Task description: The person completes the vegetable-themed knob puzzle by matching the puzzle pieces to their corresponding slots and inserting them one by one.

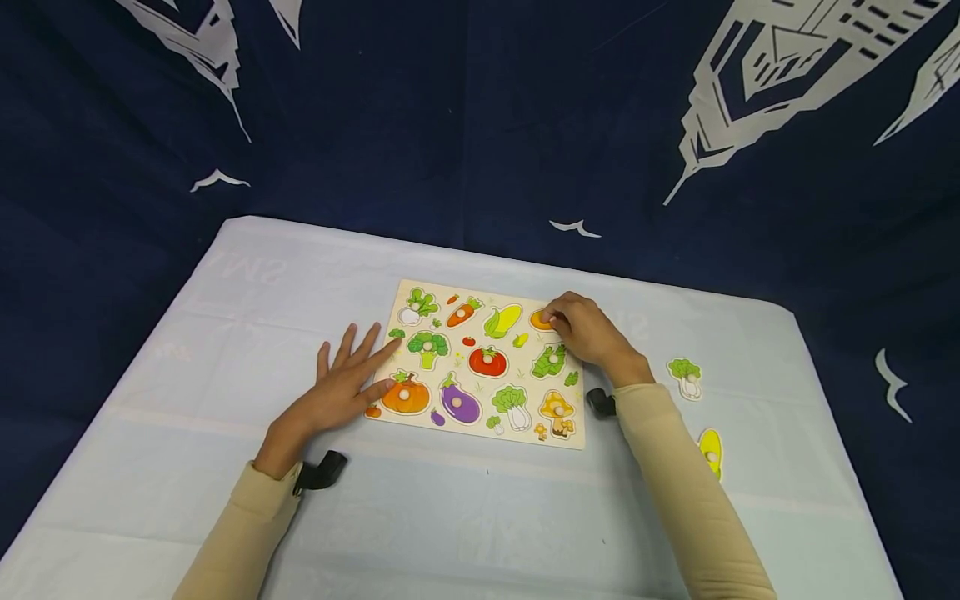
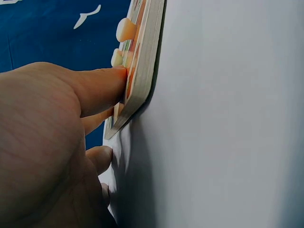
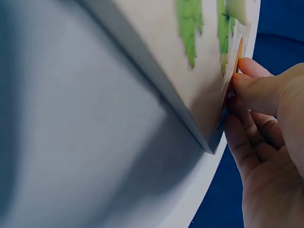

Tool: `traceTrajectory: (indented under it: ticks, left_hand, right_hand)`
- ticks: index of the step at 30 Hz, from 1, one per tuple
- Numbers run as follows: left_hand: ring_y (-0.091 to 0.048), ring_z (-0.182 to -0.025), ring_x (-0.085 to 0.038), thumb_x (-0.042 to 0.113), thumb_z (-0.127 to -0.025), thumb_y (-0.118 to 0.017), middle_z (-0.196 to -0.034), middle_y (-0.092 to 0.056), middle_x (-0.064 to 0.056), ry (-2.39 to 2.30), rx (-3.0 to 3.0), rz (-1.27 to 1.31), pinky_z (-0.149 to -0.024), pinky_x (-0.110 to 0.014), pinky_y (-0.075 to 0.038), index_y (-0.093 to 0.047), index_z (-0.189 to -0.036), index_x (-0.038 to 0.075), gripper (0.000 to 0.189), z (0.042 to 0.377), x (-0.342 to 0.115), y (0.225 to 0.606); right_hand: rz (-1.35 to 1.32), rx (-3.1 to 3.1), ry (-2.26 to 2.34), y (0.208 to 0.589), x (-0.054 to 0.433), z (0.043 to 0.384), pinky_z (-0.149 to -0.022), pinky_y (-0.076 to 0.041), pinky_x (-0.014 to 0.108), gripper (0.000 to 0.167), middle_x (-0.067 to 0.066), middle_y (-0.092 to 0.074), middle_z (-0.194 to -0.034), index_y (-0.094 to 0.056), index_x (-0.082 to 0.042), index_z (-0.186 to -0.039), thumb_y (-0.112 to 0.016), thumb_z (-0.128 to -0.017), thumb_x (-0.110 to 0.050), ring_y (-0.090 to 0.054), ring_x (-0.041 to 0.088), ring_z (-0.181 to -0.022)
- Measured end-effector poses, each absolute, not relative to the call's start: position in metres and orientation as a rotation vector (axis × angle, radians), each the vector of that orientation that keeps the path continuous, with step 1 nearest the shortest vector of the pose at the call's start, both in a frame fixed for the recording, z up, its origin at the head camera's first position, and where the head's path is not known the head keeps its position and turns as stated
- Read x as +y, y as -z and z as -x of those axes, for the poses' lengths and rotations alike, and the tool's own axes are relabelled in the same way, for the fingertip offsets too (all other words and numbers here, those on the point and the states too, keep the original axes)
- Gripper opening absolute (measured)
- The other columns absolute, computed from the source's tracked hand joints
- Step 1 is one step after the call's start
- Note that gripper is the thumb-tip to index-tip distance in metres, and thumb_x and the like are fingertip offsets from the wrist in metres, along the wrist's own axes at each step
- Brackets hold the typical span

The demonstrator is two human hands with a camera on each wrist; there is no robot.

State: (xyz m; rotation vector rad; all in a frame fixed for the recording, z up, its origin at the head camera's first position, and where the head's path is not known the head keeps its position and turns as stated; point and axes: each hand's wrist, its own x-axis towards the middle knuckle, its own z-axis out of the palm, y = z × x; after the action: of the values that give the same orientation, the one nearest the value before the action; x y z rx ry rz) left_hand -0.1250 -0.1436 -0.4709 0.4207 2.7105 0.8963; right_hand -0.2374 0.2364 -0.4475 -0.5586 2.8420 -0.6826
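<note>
A wooden vegetable puzzle board (image 1: 520, 356) lies flat on the table, with knobbed pieces such as a tomato (image 1: 488, 362), an eggplant (image 1: 461, 405) and a pumpkin (image 1: 406, 396) in it. My left hand (image 1: 337, 392) rests at its left edge with fingers spread, thumb touching the pumpkin area. At the top right corner, my right hand (image 1: 592, 333) pinches an orange puzzle piece (image 1: 539, 320) between thumb and forefinger, low over the board. The fingers cover part of that piece; its knob is hidden. In the right wrist view the piece's orange edge (image 3: 240, 48) shows beside the fingertips.
To the right of the board lie two loose pieces: a leafy green vegetable (image 1: 686, 379) and a yellow piece (image 1: 710, 454), partly behind the right sleeve. A white cloth covers the table (image 1: 450, 525). A dark blue curtain (image 1: 420, 125) hangs behind it.
</note>
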Motion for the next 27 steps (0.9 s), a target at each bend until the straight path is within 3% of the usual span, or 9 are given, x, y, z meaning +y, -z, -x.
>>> traceTrajectory:
  ticks: [8,17,27]
  left_hand:
    - [0.015,-0.153,-0.045,0.035,-0.102,-0.053,-0.168,-0.004,-0.018,-0.9,2.709,-0.421,-0.113,-0.067,0.02,-0.029,-0.159,0.017,0.064,0.1252,-0.144,0.4715]
    - [0.015,-0.153,-0.044,0.037,-0.103,-0.052,-0.169,-0.004,-0.017,-0.89,2.713,-0.422,-0.113,-0.067,0.02,-0.029,-0.159,0.018,0.064,0.1258,-0.1437,0.473]
    - [0.016,-0.153,-0.044,0.037,-0.103,-0.052,-0.169,-0.003,-0.017,-0.884,2.709,-0.423,-0.113,-0.067,0.02,-0.028,-0.159,0.018,0.064,0.1268,-0.1445,0.4735]
  right_hand:
    - [0.556,2.853,0.696,0.45,0.237,0.2356,-0.102,-0.049,0.043,0.014,0.011,-0.062,-0.118,-0.068,-0.007,-0.111,-0.056,-0.102,-0.007,-0.059,0.027,-0.105]
    - [0.626,2.879,0.708,0.454,0.2401,0.2369,-0.104,-0.047,0.045,0.023,0.013,-0.063,-0.121,-0.064,-0.006,-0.123,-0.053,-0.103,-0.007,-0.059,0.028,-0.108]
    - [0.647,2.878,0.714,0.4535,0.2431,0.2316,-0.097,-0.05,0.043,0.03,0.014,-0.062,-0.12,-0.062,-0.006,-0.129,-0.06,-0.099,-0.007,-0.059,0.027,-0.101]
